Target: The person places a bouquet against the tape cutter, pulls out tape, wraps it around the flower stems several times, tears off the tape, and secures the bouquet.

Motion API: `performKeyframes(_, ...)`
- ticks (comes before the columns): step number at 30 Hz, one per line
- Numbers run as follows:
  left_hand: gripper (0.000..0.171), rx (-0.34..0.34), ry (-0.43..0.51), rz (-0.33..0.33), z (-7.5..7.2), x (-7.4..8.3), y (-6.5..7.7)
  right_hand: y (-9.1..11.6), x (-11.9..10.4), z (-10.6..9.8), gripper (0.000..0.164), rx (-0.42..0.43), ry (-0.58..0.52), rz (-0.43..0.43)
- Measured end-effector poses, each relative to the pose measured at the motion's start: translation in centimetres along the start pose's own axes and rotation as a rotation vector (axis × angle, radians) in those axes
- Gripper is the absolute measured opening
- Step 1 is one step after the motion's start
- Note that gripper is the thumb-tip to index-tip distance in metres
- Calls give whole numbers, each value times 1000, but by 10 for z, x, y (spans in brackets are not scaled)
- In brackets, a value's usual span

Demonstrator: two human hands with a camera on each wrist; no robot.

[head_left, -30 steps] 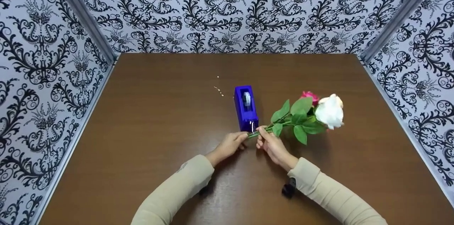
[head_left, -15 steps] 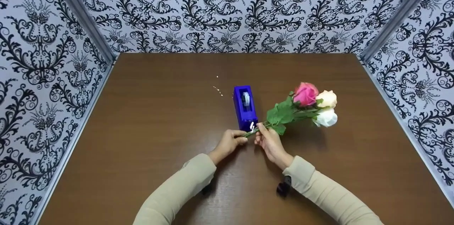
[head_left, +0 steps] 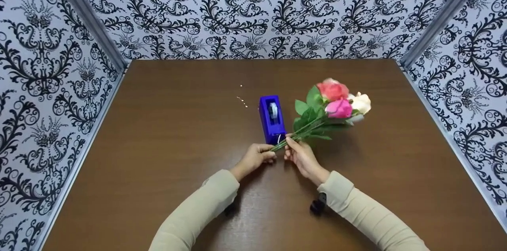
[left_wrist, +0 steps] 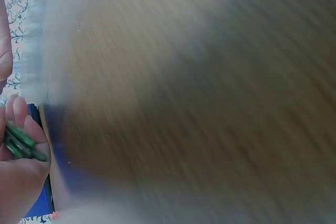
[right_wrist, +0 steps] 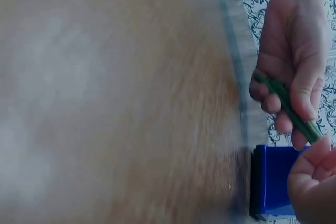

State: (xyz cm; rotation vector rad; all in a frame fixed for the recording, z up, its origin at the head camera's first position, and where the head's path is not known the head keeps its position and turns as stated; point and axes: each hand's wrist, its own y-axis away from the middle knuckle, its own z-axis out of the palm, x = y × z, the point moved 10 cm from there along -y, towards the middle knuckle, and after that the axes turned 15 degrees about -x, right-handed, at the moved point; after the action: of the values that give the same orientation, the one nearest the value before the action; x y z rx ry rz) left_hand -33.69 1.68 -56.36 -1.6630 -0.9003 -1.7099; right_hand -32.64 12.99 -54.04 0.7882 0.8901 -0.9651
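Observation:
Both hands hold a bunch of artificial roses (head_left: 333, 89) by its green stems, just at the front end of a blue tape dispenser (head_left: 271, 122). Coral, magenta and cream blooms show, with a white one mostly hidden. My left hand (head_left: 254, 158) grips the stems' lower ends; in the left wrist view the cut stem ends (left_wrist: 21, 145) poke out of its fingers. Farther up, my right hand (head_left: 304, 160) pinches the stems between thumb and fingers. A shiny strip (head_left: 279, 138) shows at the dispenser's front; whether it touches the stems I cannot tell.
The brown wooden table (head_left: 178, 124) is enclosed by patterned walls (head_left: 253, 13) at the back and sides. Small whitish specks (head_left: 242, 101) lie left of the dispenser. A black device (head_left: 318, 204) sits below the right cuff.
The roses have turned about their stems, bringing the coral and magenta blooms up and the white one behind. The blooms have shifted up and slightly left. Both hands keep their hold beside the dispenser.

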Motion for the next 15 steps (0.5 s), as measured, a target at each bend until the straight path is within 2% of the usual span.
performKeyframes(2, 21, 22, -14, 10, -3, -5, -2, 0, 0, -3, 10, 48, 17, -5)
performKeyframes(3, 20, 36, -46, 20, -4, -2, -1, 0, 0, -5, 9, 71, 32, -5)
performKeyframes(5, 19, 68, -107, -5, -5, 5, 3, -1, -1, -7, 7, 94, 65, -5)
performKeyframes(6, 19, 90, -132, -65, -2, 20, 11, -1, -2, -7, 6, 98, 77, -7)
performKeyframes(10, 22, 68, -150, -116, 3, 27, 15, -3, -4, -7, 4, 75, 79, 5)
performKeyframes(13, 28, 21, -145, -74, 5, 25, 11, -4, -3, -6, 4, 53, 43, 24)
performKeyframes(15, 28, 26, -143, -41, 4, 27, 10, -4, -2, -6, 6, 43, 11, 29)
